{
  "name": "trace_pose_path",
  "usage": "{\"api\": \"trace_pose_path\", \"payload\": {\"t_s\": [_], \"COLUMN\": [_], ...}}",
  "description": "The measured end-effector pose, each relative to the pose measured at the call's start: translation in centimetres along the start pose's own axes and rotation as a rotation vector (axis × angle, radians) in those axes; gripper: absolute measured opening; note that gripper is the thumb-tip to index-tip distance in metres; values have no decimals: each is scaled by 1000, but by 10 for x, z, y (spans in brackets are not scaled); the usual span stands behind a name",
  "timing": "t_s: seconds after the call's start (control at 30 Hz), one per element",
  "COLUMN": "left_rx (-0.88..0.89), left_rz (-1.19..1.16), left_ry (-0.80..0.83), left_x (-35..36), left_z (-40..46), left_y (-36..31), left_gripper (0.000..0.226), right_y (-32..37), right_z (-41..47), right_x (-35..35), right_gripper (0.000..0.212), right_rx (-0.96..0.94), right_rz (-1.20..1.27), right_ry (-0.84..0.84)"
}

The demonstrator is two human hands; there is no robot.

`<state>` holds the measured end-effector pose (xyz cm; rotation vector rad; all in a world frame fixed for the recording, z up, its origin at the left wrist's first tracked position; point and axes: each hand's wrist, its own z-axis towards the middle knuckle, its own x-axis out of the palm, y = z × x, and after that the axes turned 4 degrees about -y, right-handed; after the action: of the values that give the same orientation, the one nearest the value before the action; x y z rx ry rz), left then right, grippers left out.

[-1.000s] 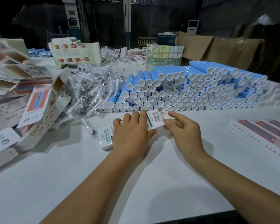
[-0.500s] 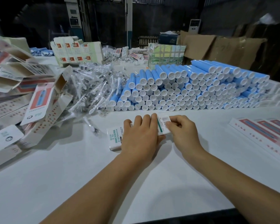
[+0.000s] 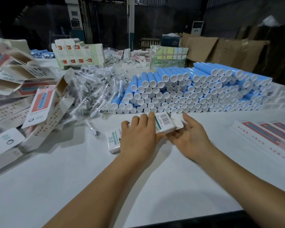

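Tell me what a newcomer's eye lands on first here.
The big stack of blue tubes with white caps, piled across the far side of the table, grabs attention first. In front of it, at centre, the left hand grips a white box, and the right hand touches its barcoded end. To the left lie a heap of open cartons and bagged brush heads.
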<state>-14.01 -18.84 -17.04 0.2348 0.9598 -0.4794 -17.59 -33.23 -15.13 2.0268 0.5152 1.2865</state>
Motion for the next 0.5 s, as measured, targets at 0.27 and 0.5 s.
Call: {"api": "trace_pose_path", "payload": {"t_s": [0.27,0.5], "left_rx": [25,54], "left_rz": [6,51], "left_ry": [-56,-91], "left_x": [-5,-9], "left_z": [-4,-9], "left_y": [-9,-14], "left_gripper": [74,67], "right_y": [-15,-28], "right_z": [2,-9], "right_x": [-2,-4], "right_gripper": [17,32], "right_rx": [-343,-922], "right_rz": [-262,-1199], "right_ry": [91,-62]}}
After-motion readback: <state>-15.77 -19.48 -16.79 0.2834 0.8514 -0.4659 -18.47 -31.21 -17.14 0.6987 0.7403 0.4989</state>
